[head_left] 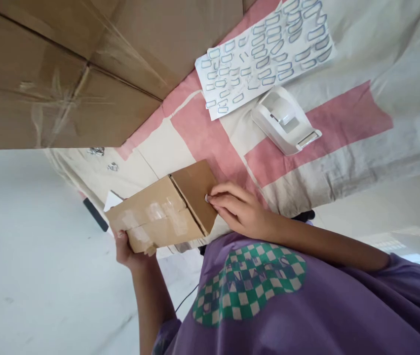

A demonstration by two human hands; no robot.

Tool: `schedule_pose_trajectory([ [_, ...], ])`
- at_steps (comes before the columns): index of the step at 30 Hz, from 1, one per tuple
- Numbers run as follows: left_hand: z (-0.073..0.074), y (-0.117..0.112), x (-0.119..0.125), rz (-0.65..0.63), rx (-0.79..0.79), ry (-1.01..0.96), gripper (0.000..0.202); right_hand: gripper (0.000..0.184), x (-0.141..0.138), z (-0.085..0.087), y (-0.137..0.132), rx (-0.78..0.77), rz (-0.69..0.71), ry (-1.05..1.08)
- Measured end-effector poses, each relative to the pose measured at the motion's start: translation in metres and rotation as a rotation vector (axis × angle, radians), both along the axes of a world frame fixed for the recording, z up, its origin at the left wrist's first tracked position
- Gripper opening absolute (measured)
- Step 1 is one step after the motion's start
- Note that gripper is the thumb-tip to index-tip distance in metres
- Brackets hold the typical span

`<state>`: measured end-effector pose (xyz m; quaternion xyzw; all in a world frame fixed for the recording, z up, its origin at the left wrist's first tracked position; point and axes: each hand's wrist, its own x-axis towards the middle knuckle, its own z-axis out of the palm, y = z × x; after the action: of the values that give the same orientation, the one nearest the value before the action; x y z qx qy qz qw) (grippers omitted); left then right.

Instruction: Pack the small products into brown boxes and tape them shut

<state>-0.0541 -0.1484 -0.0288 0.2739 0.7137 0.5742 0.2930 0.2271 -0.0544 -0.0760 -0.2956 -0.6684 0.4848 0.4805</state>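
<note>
My left hand (130,249) grips the far left end of a small brown cardboard box (154,212), thumb on the near face and fingers hidden behind. The box is tilted, with strips of clear tape over its seam. My right hand (237,207) is at the box's right end, fingers bent together and fingertips against the cardboard. A tiny white spot shows at the fingertips; I cannot tell whether it is a nail or something pinched. Beyond the right hand, a white tape dispenser (286,121) lies on the cloth.
White sheets (265,54) bearing many small blue-outlined pieces lie behind the dispenser. Large taped cartons (65,74) stand at the upper left. Small shiny metal bits (112,166) rest on the pink and cream cloth (210,133). A dark strip (95,215) shows left of the box.
</note>
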Motion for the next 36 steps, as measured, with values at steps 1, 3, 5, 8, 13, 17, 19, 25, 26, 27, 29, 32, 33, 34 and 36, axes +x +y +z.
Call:
schedule_pose_trajectory([
  [1,0.000,-0.001,0.000,-0.007,0.009,-0.010,0.025,0.022,0.001,-0.001,-0.002,0.001,0.000,0.013],
  [3,0.001,-0.001,-0.001,-0.030,0.025,-0.029,0.022,0.023,0.004,-0.001,-0.006,-0.004,-0.003,0.030],
  [5,0.002,0.000,-0.001,-0.048,0.032,-0.042,0.021,0.020,0.005,-0.001,-0.010,-0.019,-0.003,0.042],
  [8,0.003,0.002,-0.001,-0.062,0.016,-0.040,0.025,0.015,0.005,0.000,-0.012,-0.085,-0.007,0.050],
  [13,0.003,0.002,-0.001,-0.054,-0.019,-0.025,0.034,0.036,0.003,0.000,-0.003,-0.164,-0.005,0.058],
  [17,0.004,0.004,0.000,-0.066,-0.007,-0.026,0.035,0.045,0.009,-0.003,0.012,-0.074,0.095,0.001],
  [19,0.005,0.007,0.001,-0.077,-0.007,-0.020,0.040,0.040,0.013,-0.003,0.017,-0.018,0.137,0.030],
  [25,0.006,0.010,0.000,-0.079,-0.027,-0.032,0.052,0.026,0.016,-0.003,0.011,0.016,0.179,0.060],
  [26,0.005,0.009,-0.001,-0.078,-0.018,-0.034,0.052,0.028,0.016,-0.003,0.009,0.006,0.170,0.064],
  [27,0.003,0.009,-0.003,-0.075,-0.008,-0.037,0.052,0.031,0.016,-0.004,0.007,-0.003,0.164,0.065],
  [29,0.000,0.007,-0.006,-0.062,0.011,-0.049,0.052,0.045,0.017,-0.006,0.006,0.001,0.197,0.022],
  [32,-0.005,0.006,-0.012,-0.039,0.026,-0.095,0.052,0.094,0.019,-0.004,0.011,0.098,0.325,-0.186],
  [33,-0.006,0.005,-0.015,-0.035,0.026,-0.115,0.052,0.109,0.018,-0.002,0.014,0.138,0.352,-0.257],
  [34,-0.007,0.004,-0.017,-0.030,0.021,-0.133,0.053,0.117,0.016,0.000,0.017,0.174,0.364,-0.311],
  [36,-0.009,0.003,-0.023,-0.020,-0.012,-0.157,0.054,0.118,0.012,0.007,0.024,0.232,0.355,-0.356],
])
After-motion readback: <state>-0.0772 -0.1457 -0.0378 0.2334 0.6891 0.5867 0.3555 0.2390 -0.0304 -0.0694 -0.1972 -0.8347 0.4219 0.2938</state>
